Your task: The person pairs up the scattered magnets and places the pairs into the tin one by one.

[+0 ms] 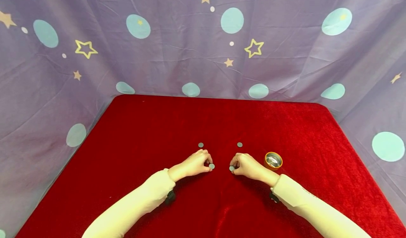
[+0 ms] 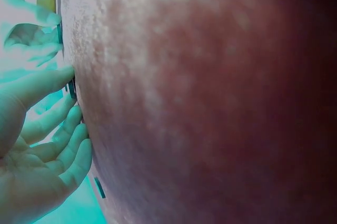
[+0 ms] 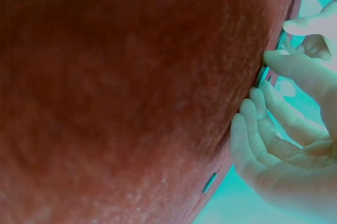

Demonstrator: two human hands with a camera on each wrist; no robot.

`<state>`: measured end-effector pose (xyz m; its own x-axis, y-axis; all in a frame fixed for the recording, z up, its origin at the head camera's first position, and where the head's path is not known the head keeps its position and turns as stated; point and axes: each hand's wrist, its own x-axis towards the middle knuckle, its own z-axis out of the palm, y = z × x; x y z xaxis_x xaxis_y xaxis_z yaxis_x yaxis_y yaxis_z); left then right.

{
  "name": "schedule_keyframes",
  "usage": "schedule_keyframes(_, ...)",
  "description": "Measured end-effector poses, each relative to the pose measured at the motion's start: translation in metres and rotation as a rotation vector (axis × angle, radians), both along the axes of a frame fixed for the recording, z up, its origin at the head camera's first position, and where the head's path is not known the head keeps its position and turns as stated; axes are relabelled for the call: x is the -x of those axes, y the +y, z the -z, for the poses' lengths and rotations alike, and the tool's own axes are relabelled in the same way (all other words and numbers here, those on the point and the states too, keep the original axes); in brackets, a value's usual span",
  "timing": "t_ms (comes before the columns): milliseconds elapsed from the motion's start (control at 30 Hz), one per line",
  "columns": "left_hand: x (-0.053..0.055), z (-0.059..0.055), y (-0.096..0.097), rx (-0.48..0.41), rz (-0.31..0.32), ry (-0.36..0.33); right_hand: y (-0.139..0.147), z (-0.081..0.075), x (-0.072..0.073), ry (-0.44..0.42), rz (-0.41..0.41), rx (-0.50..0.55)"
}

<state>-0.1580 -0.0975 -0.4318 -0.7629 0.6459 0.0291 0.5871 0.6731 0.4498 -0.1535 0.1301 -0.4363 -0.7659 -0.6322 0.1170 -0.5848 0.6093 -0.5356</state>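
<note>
My left hand (image 1: 197, 163) pinches a small grey-green disc (image 1: 211, 166) between thumb and index finger, low on the red cloth. Opposite it, my right hand (image 1: 248, 165) pinches a similar disc (image 1: 232, 168) in the same way. A short gap separates the two hands. In the left wrist view the disc (image 2: 72, 88) shows edge-on at the thumb tip, and so does the disc (image 3: 261, 75) in the right wrist view. Beyond the left fingers lies another flat disc (image 1: 201, 145). One more disc (image 1: 239, 145) lies beyond the right hand.
A small round bowl (image 1: 273, 160) with an orange rim and shiny metal inside stands just right of my right hand. Red velvety cloth (image 1: 158, 125) covers the table. A purple curtain (image 1: 177, 54) with stars and dots hangs behind and at both sides.
</note>
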Motion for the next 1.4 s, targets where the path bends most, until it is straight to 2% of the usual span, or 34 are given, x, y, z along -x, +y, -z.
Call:
schedule_keyframes(300, 0.000, 0.000, 0.008, 0.005, 0.022, 0.021, -0.006, -0.003, 0.000, -0.013, 0.006, -0.013)
schedule_keyframes(833, -0.002, 0.000, 0.018, 0.039, 0.018, 0.001, -0.018, -0.003, -0.001, -0.055, 0.006, -0.033)
schedule_keyframes(1400, -0.003, -0.001, 0.027, 0.076, 0.040, 0.023, -0.021, -0.005, -0.001, -0.032, 0.002, -0.057)
